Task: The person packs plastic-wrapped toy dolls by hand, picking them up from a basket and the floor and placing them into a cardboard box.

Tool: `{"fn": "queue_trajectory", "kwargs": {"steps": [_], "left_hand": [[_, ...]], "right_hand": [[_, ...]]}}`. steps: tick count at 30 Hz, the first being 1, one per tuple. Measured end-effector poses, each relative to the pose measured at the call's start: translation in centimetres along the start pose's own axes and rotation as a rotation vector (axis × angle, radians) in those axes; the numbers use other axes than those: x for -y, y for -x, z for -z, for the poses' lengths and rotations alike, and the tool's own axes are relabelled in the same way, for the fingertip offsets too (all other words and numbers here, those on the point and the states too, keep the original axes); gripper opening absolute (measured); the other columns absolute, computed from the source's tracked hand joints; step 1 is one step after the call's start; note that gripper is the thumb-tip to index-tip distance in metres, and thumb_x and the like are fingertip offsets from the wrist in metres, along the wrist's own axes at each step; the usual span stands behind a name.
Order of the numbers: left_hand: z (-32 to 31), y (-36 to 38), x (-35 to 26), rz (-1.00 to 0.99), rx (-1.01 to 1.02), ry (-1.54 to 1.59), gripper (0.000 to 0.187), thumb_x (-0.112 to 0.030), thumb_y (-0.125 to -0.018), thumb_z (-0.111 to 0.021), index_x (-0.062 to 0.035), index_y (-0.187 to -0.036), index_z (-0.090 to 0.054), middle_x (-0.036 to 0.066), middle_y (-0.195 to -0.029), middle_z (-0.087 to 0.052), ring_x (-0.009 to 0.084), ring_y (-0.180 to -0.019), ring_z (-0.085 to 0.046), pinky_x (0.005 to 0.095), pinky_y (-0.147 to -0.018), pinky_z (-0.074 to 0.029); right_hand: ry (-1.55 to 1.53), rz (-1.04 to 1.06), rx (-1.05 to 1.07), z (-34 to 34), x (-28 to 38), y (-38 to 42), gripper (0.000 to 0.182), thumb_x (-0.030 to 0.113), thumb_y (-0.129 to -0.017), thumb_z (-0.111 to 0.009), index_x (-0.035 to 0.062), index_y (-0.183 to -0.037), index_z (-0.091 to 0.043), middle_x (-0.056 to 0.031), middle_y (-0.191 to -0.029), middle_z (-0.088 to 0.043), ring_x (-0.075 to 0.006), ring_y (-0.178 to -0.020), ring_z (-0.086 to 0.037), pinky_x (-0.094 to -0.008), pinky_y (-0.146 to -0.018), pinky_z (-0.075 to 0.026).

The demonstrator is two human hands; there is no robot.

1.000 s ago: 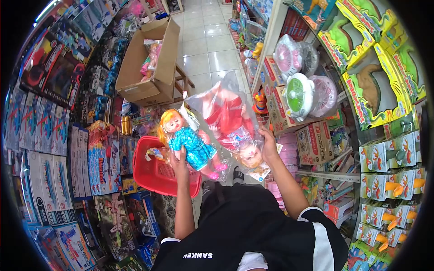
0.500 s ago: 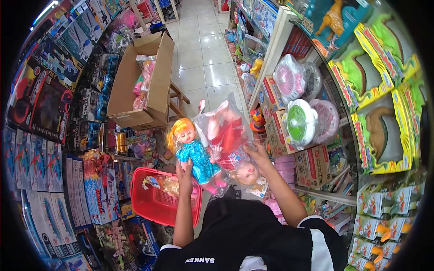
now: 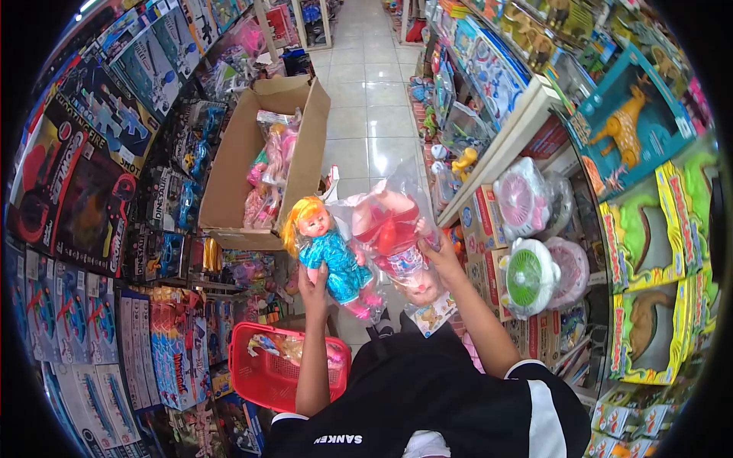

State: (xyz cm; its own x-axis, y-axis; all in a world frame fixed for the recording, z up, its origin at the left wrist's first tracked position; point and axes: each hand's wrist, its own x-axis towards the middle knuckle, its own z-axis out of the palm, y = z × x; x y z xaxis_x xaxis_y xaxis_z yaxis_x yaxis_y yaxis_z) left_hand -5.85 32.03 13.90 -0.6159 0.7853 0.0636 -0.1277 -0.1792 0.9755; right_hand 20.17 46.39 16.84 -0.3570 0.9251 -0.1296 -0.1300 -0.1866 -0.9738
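Note:
My left hand [image 3: 314, 282] is closed around the lower side of a doll [image 3: 330, 256] with orange-yellow hair and a shiny blue dress. This doll is upright, leaning a little, with its pink shoes toward me. In my right hand [image 3: 443, 258] is a second doll [image 3: 388, 238], dressed in red and wrapped in a clear plastic bag. It hangs head down, its face close to my body and a printed tag [image 3: 432, 314] beside it. The two dolls touch or nearly touch in front of my chest. Some of my fingers are hidden behind them.
A tall cardboard box [image 3: 229, 172] of bagged pink dolls stands ahead on the left. Below my left forearm sits a red basket [image 3: 243, 366] holding a packaged toy. Toy shelves line both sides; bagged fans [image 3: 533, 276] stand at right. A tiled aisle [image 3: 372, 114] runs forward.
My view has shifted, so the box and basket appear farther right and the right shelf lower. The red-dressed doll has tilted, its face turning less toward me. Both hands keep their holds.

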Motion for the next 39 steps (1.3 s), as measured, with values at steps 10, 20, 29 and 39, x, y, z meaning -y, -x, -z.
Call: {"fn": "queue_trajectory", "kwargs": {"steps": [10, 20, 29, 39], "left_hand": [[0.7, -6.3, -1.1, 0.059, -0.165, 0.093, 0.035, -0.018, -0.096, -0.061, -0.0013, -0.126, -0.053, 0.005, -0.117, -0.059, 0.0125, -0.106, -0.053, 0.0294, -0.094, -0.042], [-1.9, -18.4, -4.1, -0.104, -0.250, -0.067, 0.031, -0.015, -0.095, -0.061, -0.0017, -0.123, -0.055, 0.004, -0.113, -0.058, 0.0128, -0.103, -0.053, 0.0293, -0.092, -0.042], [3.7, -26.3, -9.2, -0.168, -0.321, -0.137, 0.034, -0.014, -0.093, -0.065, 0.0007, -0.123, -0.056, 0.003, -0.111, -0.061, 0.0101, -0.099, -0.055, 0.0265, -0.089, -0.043], [14.8, -37.5, -10.3, -0.136, -0.151, -0.574, 0.030, -0.017, -0.091, -0.067, 0.0017, -0.113, -0.060, 0.009, -0.097, -0.066, 0.0124, -0.087, -0.058, 0.0294, -0.080, -0.047]], "right_hand": [[-0.013, 0.010, -0.045, -1.6, 0.7, -13.1, 0.044, 0.027, -0.092, -0.068, 0.0041, -0.126, -0.050, -0.0056, -0.120, -0.059, -0.0131, -0.110, -0.054, -0.0293, -0.095, -0.043], [-0.057, -0.018, 0.081, -4.8, 3.2, -26.8, 0.042, 0.028, -0.094, -0.065, 0.0032, -0.126, -0.054, -0.0042, -0.115, -0.061, -0.0123, -0.104, -0.055, -0.0291, -0.093, -0.042], [-0.111, -0.071, 0.089, -12.3, 5.0, -33.1, 0.048, 0.027, -0.095, -0.062, 0.0010, -0.133, -0.048, -0.0073, -0.120, -0.060, -0.0147, -0.107, -0.057, -0.0308, -0.094, -0.044], [0.000, 0.067, -0.005, -24.7, 3.4, -35.1, 0.062, 0.025, -0.091, -0.067, -0.0003, -0.138, -0.036, -0.0141, -0.120, -0.058, -0.0187, -0.109, -0.057, -0.0329, -0.095, -0.045]]}}
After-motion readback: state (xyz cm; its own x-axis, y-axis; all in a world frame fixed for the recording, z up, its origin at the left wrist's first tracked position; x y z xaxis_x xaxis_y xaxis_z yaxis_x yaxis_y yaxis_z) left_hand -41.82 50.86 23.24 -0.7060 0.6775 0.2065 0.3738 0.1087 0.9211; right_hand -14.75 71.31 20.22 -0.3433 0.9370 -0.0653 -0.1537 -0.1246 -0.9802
